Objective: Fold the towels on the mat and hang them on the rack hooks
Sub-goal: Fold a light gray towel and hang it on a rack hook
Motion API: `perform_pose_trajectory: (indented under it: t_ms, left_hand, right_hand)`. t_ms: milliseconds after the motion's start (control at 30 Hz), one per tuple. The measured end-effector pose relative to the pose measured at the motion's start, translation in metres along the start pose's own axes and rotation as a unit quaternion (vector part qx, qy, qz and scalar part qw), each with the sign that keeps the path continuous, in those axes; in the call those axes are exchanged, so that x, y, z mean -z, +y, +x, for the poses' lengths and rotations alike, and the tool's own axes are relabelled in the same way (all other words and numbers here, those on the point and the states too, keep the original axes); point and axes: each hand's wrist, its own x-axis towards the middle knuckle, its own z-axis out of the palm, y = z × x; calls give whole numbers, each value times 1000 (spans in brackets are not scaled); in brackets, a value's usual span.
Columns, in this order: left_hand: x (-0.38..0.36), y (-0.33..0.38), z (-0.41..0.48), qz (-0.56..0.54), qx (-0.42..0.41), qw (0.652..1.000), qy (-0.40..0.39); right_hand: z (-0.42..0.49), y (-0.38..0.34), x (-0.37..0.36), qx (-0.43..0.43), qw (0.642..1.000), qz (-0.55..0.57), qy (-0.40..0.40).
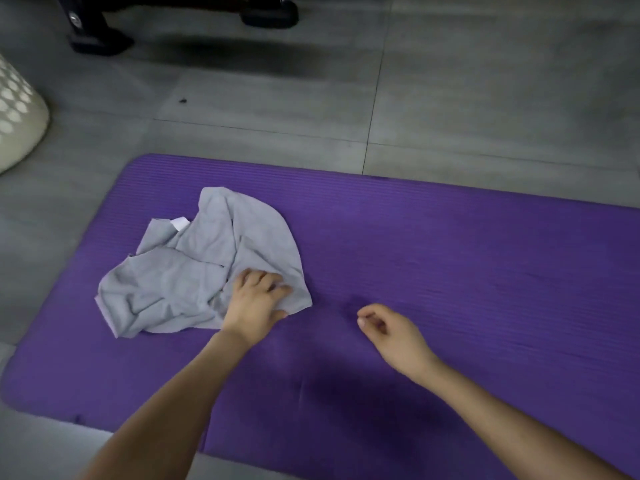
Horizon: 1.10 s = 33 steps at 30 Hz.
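Left hand (256,299) grasping crumpled grey towel (194,265), right hand (391,329) relaxed, loosely curled; ribbed purple mat (450,271)

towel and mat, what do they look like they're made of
Towel: soft grey cloth, matte, perhaps microfibre or cotton; it lies crumpled in limp folds and bears a white sewn tag. Mat: probably foam, matte purple; fine ribbed lines run along it, and its corner is rounded.
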Motion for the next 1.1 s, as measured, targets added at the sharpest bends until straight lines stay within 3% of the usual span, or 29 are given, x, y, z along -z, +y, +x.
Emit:
perform_pose_trajectory:
  t_ms: [133, 233, 300, 433, 633, 767, 867, 967, 1100]
  left_hand:
    - [0, -11, 7, -25, -26, 997, 67]
    - [34, -4, 9, -173, 40, 980, 94]
    - [61, 3, 7, -261, 83, 960, 62]
    - [128, 30, 13, -310, 13, 949, 51]
    - [214, 114, 18, -412, -104, 905, -27]
    - [243, 173, 17, -442, -134, 885, -53]
    - [260, 218, 26, -455, -131, 879, -55]
    - [280, 268, 42, -448, -132, 883, -45]
    - [303, 340, 68, -491, -129, 861, 3]
  right_hand:
    - [7, 10, -11, 28, 999, 28, 25]
    - [-2, 2, -5, 56, 996, 70, 27]
    - [-13, -9, 3, 69, 991, 111, 41]
    - [-36, -42, 37, 119, 980, 136, 83]
    - [-69, -74, 121, 226, 950, 188, 107]
    - [-98, -71, 167, 260, 919, 285, 79]
    - [-122, -60, 208, 276, 913, 287, 88]
    - [-145, -49, 255, 275, 907, 293, 125]
    - [-172, -37, 327, 297, 885, 272, 236]
